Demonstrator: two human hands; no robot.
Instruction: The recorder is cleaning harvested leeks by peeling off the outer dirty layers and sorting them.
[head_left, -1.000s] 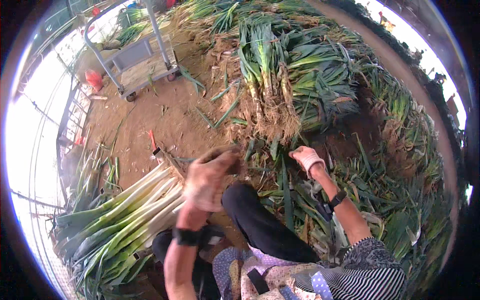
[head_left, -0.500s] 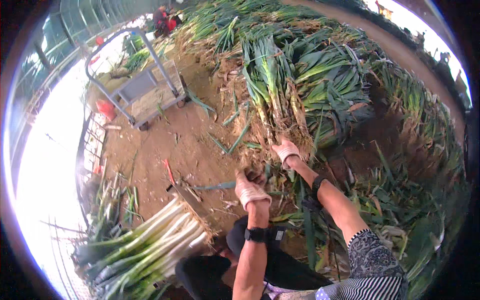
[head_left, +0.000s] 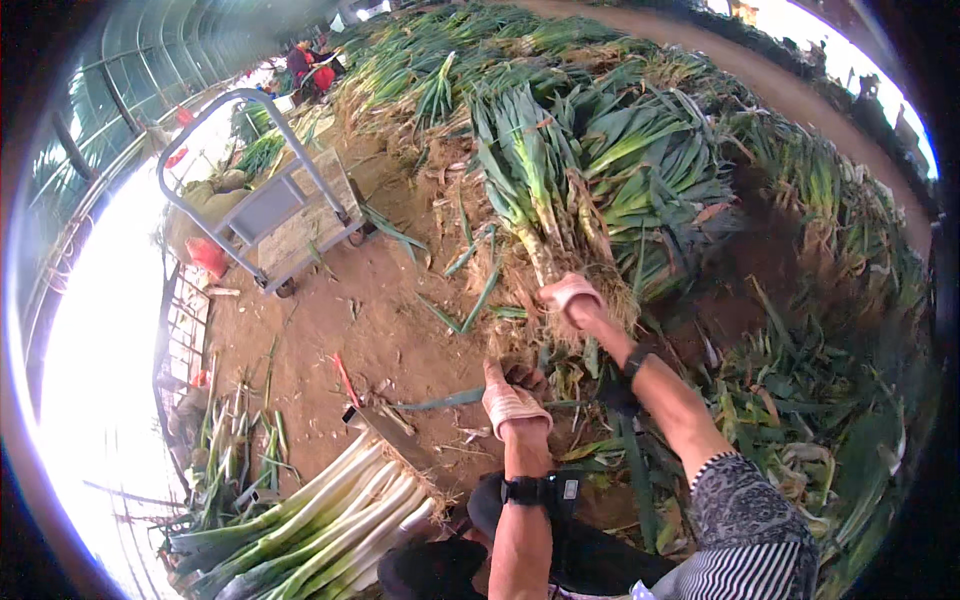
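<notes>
My right hand (head_left: pixel 573 296), in a pale pink glove, closes on the root end of a leek (head_left: pixel 543 258) in the untrimmed pile. The leek's green leaves fan away from me over other leeks, and dry roots hang beside my wrist. Lower and to the left, my left hand (head_left: pixel 515 398) hovers above the soil in a similar glove. Its thumb stands apart from dark, partly curled fingers, with nothing visible between them. Cleaned leeks (head_left: pixel 335 510) with white stems lie in a bundle at lower left, root ends toward a flat board-like piece (head_left: pixel 400 435).
A grey platform cart (head_left: pixel 285 215) stands at upper left on bare soil. A red-handled tool (head_left: pixel 345 382) sits by the cleaned bundle. Loose leaves (head_left: pixel 790 400) litter the right side. Another person (head_left: pixel 310 70) in red and dark clothes is far back.
The view has shifted slightly, so the cart and cleaned bundle appear lower. My right hand stays at the leek's root end; my left hand is still near the soil, its thumb now more upright.
</notes>
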